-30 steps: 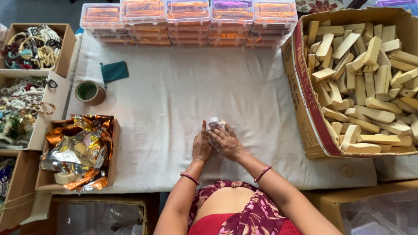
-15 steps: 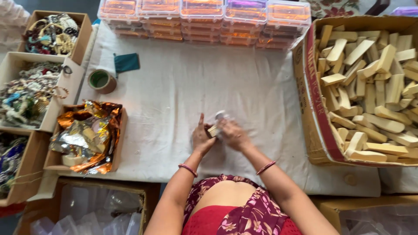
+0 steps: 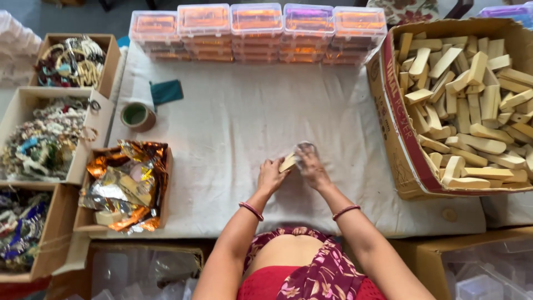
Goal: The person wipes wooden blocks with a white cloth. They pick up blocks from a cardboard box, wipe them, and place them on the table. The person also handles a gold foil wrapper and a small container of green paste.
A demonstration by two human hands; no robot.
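This is looking like a small packing workshop, the kind run by hand from a home or back room. A table [image 3: 233, 128] draped in white cloth is serving as the work surface. A large cardboard box [image 3: 397, 128] at one side is brimming with pale wooden blocks [image 3: 472, 100], all alike. Stacks of clear plastic boxes [image 3: 258, 30] are lining the far edge. Open cartons of beaded jewellery [image 3: 41, 136] and another of crinkled foil wrappers [image 3: 125, 186] are sitting along the other side, beside a roll of tape [image 3: 136, 115].
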